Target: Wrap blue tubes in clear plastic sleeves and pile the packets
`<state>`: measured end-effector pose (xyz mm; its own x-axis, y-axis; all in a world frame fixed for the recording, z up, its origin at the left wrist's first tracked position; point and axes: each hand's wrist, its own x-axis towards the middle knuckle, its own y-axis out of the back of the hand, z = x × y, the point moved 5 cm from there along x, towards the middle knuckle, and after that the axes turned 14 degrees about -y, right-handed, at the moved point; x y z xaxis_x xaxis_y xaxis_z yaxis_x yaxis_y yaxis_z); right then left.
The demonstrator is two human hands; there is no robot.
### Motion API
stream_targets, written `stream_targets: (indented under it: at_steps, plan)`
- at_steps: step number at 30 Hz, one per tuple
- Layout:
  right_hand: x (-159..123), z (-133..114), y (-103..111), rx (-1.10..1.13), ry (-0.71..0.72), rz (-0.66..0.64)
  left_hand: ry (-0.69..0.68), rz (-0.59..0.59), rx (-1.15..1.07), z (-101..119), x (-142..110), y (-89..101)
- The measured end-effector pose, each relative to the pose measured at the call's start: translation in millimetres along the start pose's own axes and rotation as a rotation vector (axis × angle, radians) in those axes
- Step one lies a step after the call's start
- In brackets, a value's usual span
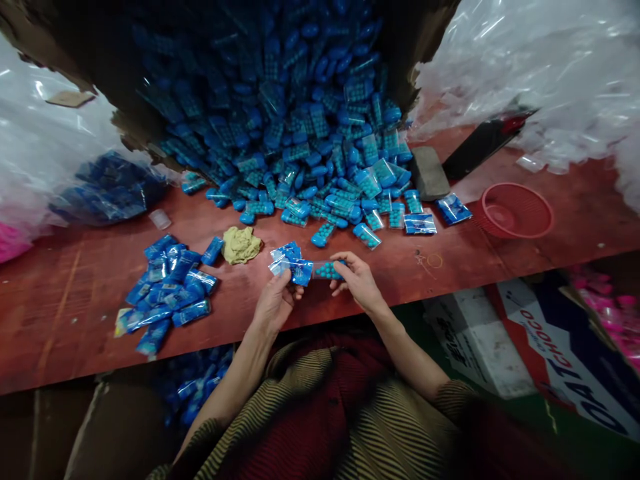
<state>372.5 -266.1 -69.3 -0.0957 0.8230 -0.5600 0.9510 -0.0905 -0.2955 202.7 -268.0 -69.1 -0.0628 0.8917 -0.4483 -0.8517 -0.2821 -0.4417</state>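
Observation:
In front of me, my left hand (277, 300) pinches a blue printed wrapper sleeve (301, 272). Against the sleeve's right end lies a clear bottle of blue balls (327, 270), gripped by the fingers of my right hand (357, 280). Whether the bottle's end is inside the sleeve I cannot tell. Another blue wrapper (286, 252) shows just behind the sleeve, close to my left fingers. Beyond my hands spreads a big heap of similar blue-capped bottles (320, 170). To the left sits a pile of bottles in blue wrappers (167, 287).
A crumpled yellowish cloth (241, 245) lies left of my hands on the red table (65, 300). At the right stand a grey block (429, 173), flat blue wrappers (453, 208) and a red basket (517, 210). Large clear plastic bags (530, 60) flank the heap.

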Motion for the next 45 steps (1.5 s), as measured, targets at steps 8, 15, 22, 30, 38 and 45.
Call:
stream_targets:
  at_steps: [8, 15, 22, 30, 38, 45]
  plan:
    - [-3.0, 6.8, -16.8, 0.007, -0.074, -0.050, 0.027, -0.019, 0.108, 4.1, -3.4, -2.6]
    - [1.9, 10.2, -26.9, -0.095, -0.070, -0.096, -0.054, -0.057, 0.257, 8.2, -5.3, -1.6]
    - [1.4, 5.9, -22.6, -0.041, -0.077, -0.032, 0.000, -0.106, 0.135, 9.5, -4.4, -5.0]
    - [-1.7, 3.3, -14.4, 0.049, -0.044, -0.016, 0.118, 0.080, -0.003, -0.1, -4.0, 6.4]
    - [-25.5, -23.8, 1.5, 0.191, -0.024, -0.022, 0.134, 0.124, 0.002, -2.5, -8.5, 4.9]
    - [-24.2, -15.3, -7.6, 0.099, -0.089, -0.061, 0.058, 0.037, 0.030, -3.7, -6.0, 3.7]
